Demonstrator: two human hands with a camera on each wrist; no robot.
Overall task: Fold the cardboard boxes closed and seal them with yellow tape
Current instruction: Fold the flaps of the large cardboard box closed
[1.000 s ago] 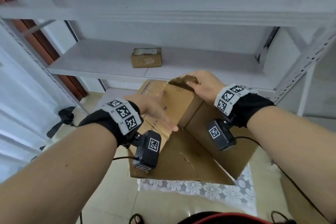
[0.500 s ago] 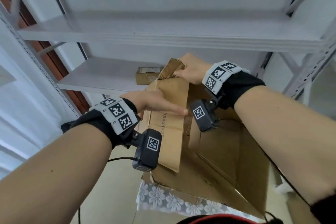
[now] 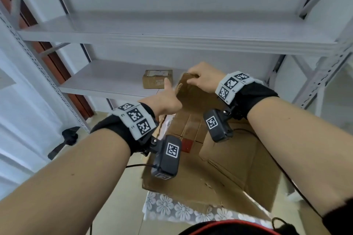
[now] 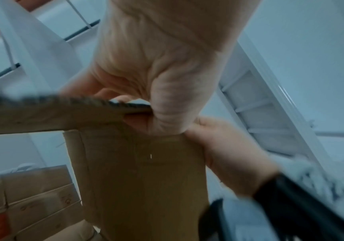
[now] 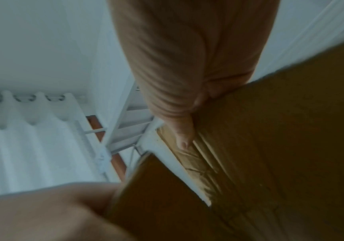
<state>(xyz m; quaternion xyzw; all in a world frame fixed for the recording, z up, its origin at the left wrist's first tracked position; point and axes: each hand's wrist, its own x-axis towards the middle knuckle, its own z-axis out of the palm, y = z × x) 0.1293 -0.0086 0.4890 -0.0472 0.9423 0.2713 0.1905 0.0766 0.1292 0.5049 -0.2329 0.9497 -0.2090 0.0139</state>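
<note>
A large brown cardboard box (image 3: 229, 168) is tipped up in front of me, its open inside facing me. My right hand (image 3: 200, 78) grips the top edge of its raised flap (image 3: 191, 93). My left hand (image 3: 164, 101) holds the same flap from the left, thumb up, fingers hidden behind the card. In the left wrist view the left hand (image 4: 156, 73) pinches a flap edge (image 4: 142, 179), with the right hand (image 4: 229, 154) just beside it. In the right wrist view the right hand's thumb (image 5: 183, 135) lies on a glossy strip of old tape (image 5: 206, 166).
A small sealed cardboard box (image 3: 157, 81) sits on the grey metal shelf (image 3: 107, 82) straight ahead. Several small brown cartons (image 3: 185, 128) and a red one (image 3: 186, 144) show past the box. A lace floral cloth (image 3: 172, 210) lies below. A white curtain (image 3: 23, 120) hangs left.
Both hands have risen with the box, which has tipped up so its inside faces me. My left hand has gone from lying flat on a panel to gripping the flap edge.
</note>
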